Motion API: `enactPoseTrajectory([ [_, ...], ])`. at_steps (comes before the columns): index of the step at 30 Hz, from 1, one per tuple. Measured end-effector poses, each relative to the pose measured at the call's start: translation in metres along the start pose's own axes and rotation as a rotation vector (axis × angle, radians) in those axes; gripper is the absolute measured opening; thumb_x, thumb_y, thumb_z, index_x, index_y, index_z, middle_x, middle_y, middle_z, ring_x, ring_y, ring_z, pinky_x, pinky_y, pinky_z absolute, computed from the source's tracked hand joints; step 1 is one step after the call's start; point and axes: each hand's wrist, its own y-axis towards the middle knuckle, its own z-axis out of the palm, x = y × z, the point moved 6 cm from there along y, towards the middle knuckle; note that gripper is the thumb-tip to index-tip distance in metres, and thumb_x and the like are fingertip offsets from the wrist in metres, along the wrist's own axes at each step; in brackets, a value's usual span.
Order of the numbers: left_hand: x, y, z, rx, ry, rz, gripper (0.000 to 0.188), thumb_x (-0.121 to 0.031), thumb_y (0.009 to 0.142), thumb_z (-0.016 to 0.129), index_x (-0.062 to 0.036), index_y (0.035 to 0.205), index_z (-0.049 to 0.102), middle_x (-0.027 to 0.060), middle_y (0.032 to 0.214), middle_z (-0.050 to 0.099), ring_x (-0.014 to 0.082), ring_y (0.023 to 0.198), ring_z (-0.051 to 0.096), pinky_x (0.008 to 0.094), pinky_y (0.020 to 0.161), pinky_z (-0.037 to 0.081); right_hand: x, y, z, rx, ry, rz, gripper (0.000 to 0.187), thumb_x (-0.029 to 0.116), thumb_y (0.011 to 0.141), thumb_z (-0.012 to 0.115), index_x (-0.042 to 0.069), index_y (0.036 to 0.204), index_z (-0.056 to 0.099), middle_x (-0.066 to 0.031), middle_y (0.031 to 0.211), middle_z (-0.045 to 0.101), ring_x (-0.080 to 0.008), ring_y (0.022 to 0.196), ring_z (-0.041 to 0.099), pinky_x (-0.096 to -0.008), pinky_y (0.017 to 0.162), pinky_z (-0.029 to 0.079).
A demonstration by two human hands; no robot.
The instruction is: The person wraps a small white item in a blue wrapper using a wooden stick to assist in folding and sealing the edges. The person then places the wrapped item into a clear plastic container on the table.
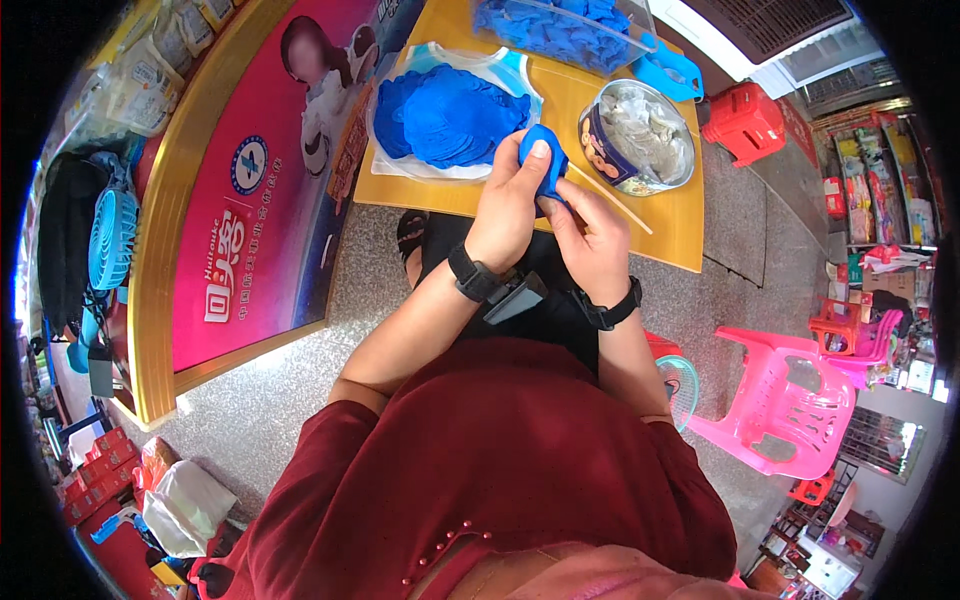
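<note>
Over the near edge of the yellow table [672,225], a small blue fabric piece [549,172] is held between my hands. My left hand [508,208] pinches its upper part, thumb on top and fingers folded behind. Lower down, my right hand [592,238] grips the bottom edge of the same piece with thumb and fingertips. Just beyond my left hand, a heap of flat blue fabric pieces [455,118] lies on a white, teal-edged sheet [425,170]. Right of my hands stands a round tin [640,180] with crumpled clear plastic inside, and a thin pale stick [622,205] lies beside it.
A clear plastic bin [640,18] of blue pieces and a blue plastic holder [668,72] sit at the table's far side. A pink-fronted counter [240,220] borders the left. Red stool [745,122] and pink chair [790,400] stand right.
</note>
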Motion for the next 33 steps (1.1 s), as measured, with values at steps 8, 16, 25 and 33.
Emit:
enactPoseTrajectory([
  [8, 0.000, 0.000, 0.006, 0.102, -0.005, -0.004, 0.029, -0.024, 0.099, 0.055, -0.0037, 0.119, 0.052, 0.0029, 0.098, 0.060, 0.0106, 0.089, 0.057, 0.0250, 0.080, 0.047, -0.002, 0.005, -0.009, 0.042, 0.212, 0.190, 0.014, 0.006, 0.081, 0.071, 0.003, 0.083, 0.058, -0.0024, 0.069, 0.056, -0.0050, 0.060, 0.050, -0.0220, 0.052, 0.039],
  [16, -0.010, 0.007, 0.001, 0.302, 0.152, -0.043, 0.024, -0.015, 0.092, 0.066, -0.0031, 0.112, 0.060, 0.0031, 0.097, 0.065, 0.0105, 0.089, 0.060, 0.0248, 0.081, 0.049, 0.002, 0.016, -0.030, 0.144, 0.123, 0.061, 0.013, 0.006, 0.080, 0.073, 0.001, 0.078, 0.061, -0.0033, 0.072, 0.056, -0.0100, 0.060, 0.052, -0.0238, 0.054, 0.041],
  [25, -0.014, 0.010, -0.006, 0.233, 0.108, 0.052, 0.023, -0.010, 0.090, 0.067, -0.0052, 0.110, 0.056, 0.0034, 0.098, 0.063, 0.0119, 0.089, 0.061, 0.0276, 0.077, 0.053, -0.005, 0.014, -0.036, -0.093, 0.443, 0.274, 0.019, 0.005, 0.085, 0.073, 0.002, 0.100, 0.062, -0.0004, 0.086, 0.059, -0.0074, 0.079, 0.058, -0.0214, 0.070, 0.047],
  [33, -0.021, 0.006, 0.000, 0.175, 0.124, 0.065, 0.019, -0.008, 0.090, 0.066, -0.0044, 0.107, 0.060, 0.0024, 0.095, 0.063, 0.0115, 0.086, 0.062, 0.0272, 0.076, 0.055, -0.017, 0.008, -0.033, -0.099, 0.449, 0.249, 0.018, 0.005, 0.085, 0.072, 0.001, 0.100, 0.062, -0.0009, 0.088, 0.059, -0.0070, 0.079, 0.054, -0.0213, 0.071, 0.045],
])
